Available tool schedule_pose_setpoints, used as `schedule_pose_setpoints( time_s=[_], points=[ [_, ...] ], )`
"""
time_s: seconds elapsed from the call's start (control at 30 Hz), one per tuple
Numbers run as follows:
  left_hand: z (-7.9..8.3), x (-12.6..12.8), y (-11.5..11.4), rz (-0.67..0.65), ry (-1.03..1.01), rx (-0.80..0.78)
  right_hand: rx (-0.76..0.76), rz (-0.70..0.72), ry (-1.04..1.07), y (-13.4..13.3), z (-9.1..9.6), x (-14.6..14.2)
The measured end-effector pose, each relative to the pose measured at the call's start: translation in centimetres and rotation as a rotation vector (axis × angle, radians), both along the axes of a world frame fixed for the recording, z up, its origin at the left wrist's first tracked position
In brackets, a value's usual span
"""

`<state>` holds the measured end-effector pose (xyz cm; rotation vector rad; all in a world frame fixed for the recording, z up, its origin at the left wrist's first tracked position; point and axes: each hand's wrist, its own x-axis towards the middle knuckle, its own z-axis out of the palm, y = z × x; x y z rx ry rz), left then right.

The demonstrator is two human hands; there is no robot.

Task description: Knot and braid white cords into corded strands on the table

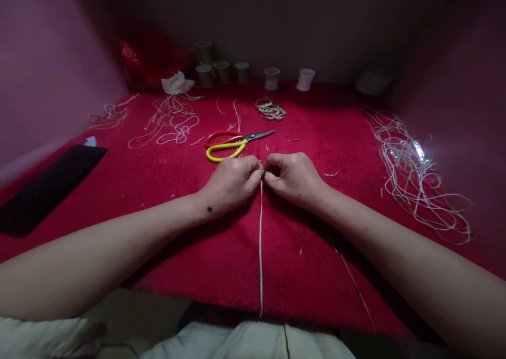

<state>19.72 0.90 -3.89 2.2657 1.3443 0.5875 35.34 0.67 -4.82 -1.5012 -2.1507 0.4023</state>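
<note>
My left hand [237, 178] and my right hand [292, 175] meet over the middle of the red cloth, fingertips almost touching. Both are closed in a pinch on a thin cord. A pale length of this cord [260, 243] runs straight down from the fingertips to the front edge of the table. Between the fingers is a small darker spot, perhaps a knot, too small to make out. Just beyond my left hand lies a pair of scissors [242, 144] with one red and one yellow handle, blades pointing right.
Several thread spools [242, 73] stand along the back. A bundle of knotted cord [271, 109] lies beyond the scissors. Loose cords [177, 119] spread at back left, and a tangled cord pile [415, 174] lies at right. A black flat case [51, 185] rests at left.
</note>
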Motion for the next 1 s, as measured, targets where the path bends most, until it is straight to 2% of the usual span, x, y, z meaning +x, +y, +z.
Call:
schedule_pose_setpoints(
  time_s=[0.33,0.4,0.53,0.77,0.87,1.0],
  points=[
    [0.0,0.0,0.0,-0.031,0.022,0.033,0.014,0.007,0.183,-0.4,0.8,0.1],
    [0.0,0.0,0.0,-0.035,0.025,0.048,-0.087,0.008,0.251,-0.4,1.3,0.0],
    [0.0,0.1,0.1,-0.036,0.038,0.048,-0.426,0.002,0.350,0.0,2.2,-0.1],
    [-0.1,0.1,0.3,-0.047,0.092,0.077,-1.040,0.158,0.535,0.2,3.3,1.3],
    [-0.1,0.1,0.3,-0.044,0.108,0.088,-1.119,0.159,0.624,-0.1,4.4,3.0],
    [-0.2,0.0,0.3,-0.049,0.116,0.091,-1.065,0.076,0.758,-1.3,6.4,6.6]
  ],
)
